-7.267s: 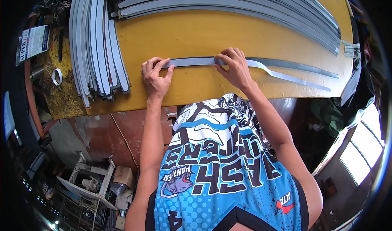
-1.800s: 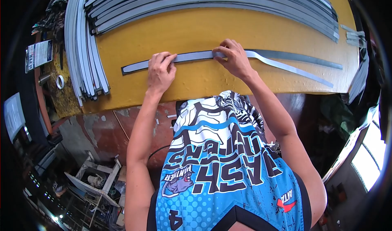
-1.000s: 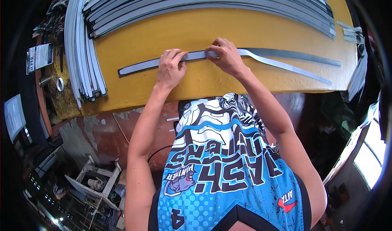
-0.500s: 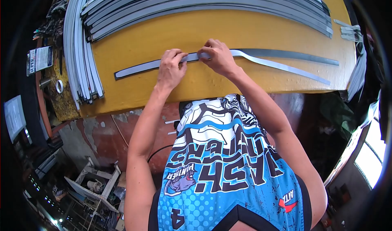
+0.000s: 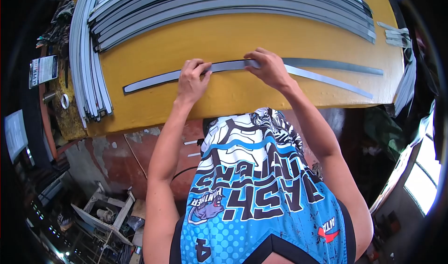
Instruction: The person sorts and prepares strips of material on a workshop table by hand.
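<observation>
Light strip (image 5: 228, 66) on table (image 5: 186, 42), long axis roughly 9–3 o'clock. Loose tail leaves right hand (image 5: 269, 69), the nearer, between 3 and 4, diverging from dark band (image 5: 340, 66) at 3. Left hand (image 5: 193, 80) farther, at 9. Both hands' fingers curled, narrowly parted, touching strip; pinch unclear.

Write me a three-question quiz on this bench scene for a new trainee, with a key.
1. True or false: the right hand is nearer the left end of the pale strip than the left hand is.
2. Multiple choice: what lies on the yellow table beyond both hands?
A. A hammer
B. Many long strips
C. A glass bottle
3. Fill in the word: to the right of the right hand, the pale strip and the grey strip lie ____ (together/apart).

Key: 1. False, the left hand is nearer that end. 2. B. 3. Apart.
</observation>
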